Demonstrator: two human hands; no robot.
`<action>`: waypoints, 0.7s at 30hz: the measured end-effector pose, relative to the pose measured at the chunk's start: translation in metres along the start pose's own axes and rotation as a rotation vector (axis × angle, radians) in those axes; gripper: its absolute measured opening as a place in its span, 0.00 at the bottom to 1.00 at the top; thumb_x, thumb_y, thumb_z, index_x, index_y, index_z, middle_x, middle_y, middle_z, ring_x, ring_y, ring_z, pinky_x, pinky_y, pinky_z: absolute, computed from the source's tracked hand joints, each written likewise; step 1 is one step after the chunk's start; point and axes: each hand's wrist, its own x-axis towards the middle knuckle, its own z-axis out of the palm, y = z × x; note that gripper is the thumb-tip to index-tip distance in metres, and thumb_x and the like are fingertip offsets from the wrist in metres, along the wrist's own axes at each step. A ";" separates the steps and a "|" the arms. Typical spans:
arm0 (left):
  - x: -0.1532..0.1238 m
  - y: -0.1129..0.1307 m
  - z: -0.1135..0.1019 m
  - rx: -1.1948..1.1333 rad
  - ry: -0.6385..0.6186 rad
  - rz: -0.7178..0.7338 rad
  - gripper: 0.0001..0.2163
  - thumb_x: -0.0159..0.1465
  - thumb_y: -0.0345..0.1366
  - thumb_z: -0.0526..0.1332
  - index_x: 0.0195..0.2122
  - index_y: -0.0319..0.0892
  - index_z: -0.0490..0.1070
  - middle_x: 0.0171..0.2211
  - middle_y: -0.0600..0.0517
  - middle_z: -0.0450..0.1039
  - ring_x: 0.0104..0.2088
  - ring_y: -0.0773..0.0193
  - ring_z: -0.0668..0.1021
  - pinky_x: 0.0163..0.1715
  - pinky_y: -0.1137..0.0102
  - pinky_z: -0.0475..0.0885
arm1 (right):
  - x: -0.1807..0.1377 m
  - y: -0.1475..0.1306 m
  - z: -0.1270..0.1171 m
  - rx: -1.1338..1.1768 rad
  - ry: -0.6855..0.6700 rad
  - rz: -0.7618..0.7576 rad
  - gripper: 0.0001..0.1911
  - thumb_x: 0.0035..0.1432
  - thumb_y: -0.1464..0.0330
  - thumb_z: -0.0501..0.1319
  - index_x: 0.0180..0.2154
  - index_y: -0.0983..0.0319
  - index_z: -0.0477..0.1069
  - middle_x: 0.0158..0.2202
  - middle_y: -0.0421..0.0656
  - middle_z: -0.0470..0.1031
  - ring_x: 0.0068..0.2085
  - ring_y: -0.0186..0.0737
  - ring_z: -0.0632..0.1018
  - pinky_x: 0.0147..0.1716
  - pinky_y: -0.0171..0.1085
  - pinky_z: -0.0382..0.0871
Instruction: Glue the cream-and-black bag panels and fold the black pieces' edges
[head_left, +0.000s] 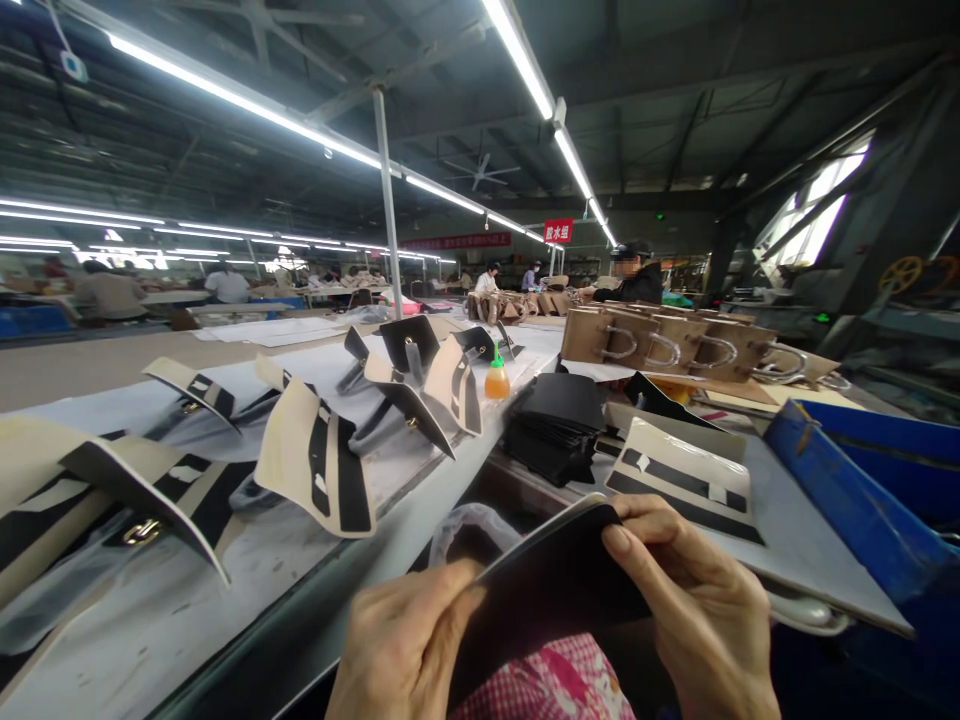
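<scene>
Both hands hold a black leather-like panel (pixel 555 570) with a pale edge, tilted in front of my lap. My left hand (pixel 409 625) pinches its near left edge between thumb and fingers. At its upper right corner, my right hand (pixel 686 585) grips with the thumb on the black face. Behind the panel, a loop wrapped in clear plastic (pixel 472 530) shows in part. Just beyond my right hand lies a cream panel with black strips (pixel 682 480). A stack of black pieces (pixel 555 425) sits to the left of that panel.
Several cream-and-black panels with wrapped handles (pixel 315 455) cover the left table (pixel 262 580). A bottle of amber liquid with a green cap (pixel 496 378) stands there. Brown bag bodies (pixel 667 340) line the back right. A blue bin (pixel 855 500) borders the right side. Other people work farther back.
</scene>
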 end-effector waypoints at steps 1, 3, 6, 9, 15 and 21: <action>-0.001 0.000 -0.001 0.004 -0.014 0.005 0.06 0.71 0.28 0.56 0.42 0.44 0.71 0.26 0.56 0.82 0.23 0.68 0.83 0.28 0.80 0.77 | 0.000 -0.001 0.001 0.001 0.003 -0.003 0.11 0.57 0.65 0.70 0.24 0.57 0.76 0.32 0.40 0.77 0.33 0.37 0.78 0.32 0.30 0.71; -0.002 0.001 -0.003 0.002 -0.037 0.012 0.06 0.71 0.29 0.56 0.43 0.44 0.70 0.26 0.56 0.82 0.23 0.68 0.83 0.28 0.80 0.77 | -0.001 -0.003 0.001 -0.001 0.008 -0.006 0.11 0.57 0.65 0.70 0.23 0.58 0.75 0.32 0.40 0.77 0.34 0.36 0.78 0.32 0.30 0.71; -0.003 -0.001 -0.003 -0.008 -0.034 0.030 0.05 0.72 0.29 0.56 0.43 0.44 0.71 0.27 0.56 0.83 0.23 0.68 0.84 0.28 0.80 0.78 | -0.002 -0.003 0.000 -0.007 0.008 -0.014 0.11 0.56 0.66 0.70 0.23 0.58 0.75 0.31 0.41 0.76 0.33 0.37 0.78 0.32 0.31 0.70; -0.004 -0.005 -0.002 -0.058 -0.044 -0.014 0.05 0.71 0.30 0.58 0.42 0.46 0.72 0.28 0.58 0.83 0.24 0.68 0.84 0.28 0.81 0.77 | -0.003 -0.001 -0.002 -0.017 0.008 -0.028 0.11 0.56 0.67 0.70 0.23 0.58 0.75 0.31 0.41 0.76 0.33 0.37 0.78 0.31 0.31 0.70; 0.009 -0.003 0.002 -0.275 -0.192 -0.190 0.07 0.71 0.31 0.56 0.42 0.46 0.74 0.28 0.59 0.81 0.27 0.69 0.84 0.31 0.83 0.77 | -0.006 -0.002 0.003 -0.019 -0.007 -0.025 0.11 0.56 0.67 0.70 0.23 0.57 0.74 0.32 0.39 0.76 0.33 0.35 0.77 0.30 0.30 0.69; 0.028 0.013 0.008 -0.411 -0.281 -0.336 0.09 0.73 0.35 0.54 0.43 0.46 0.75 0.30 0.56 0.79 0.30 0.69 0.82 0.33 0.80 0.75 | -0.007 -0.008 0.001 0.009 -0.033 0.015 0.10 0.56 0.66 0.70 0.24 0.57 0.75 0.32 0.39 0.75 0.34 0.36 0.77 0.33 0.31 0.69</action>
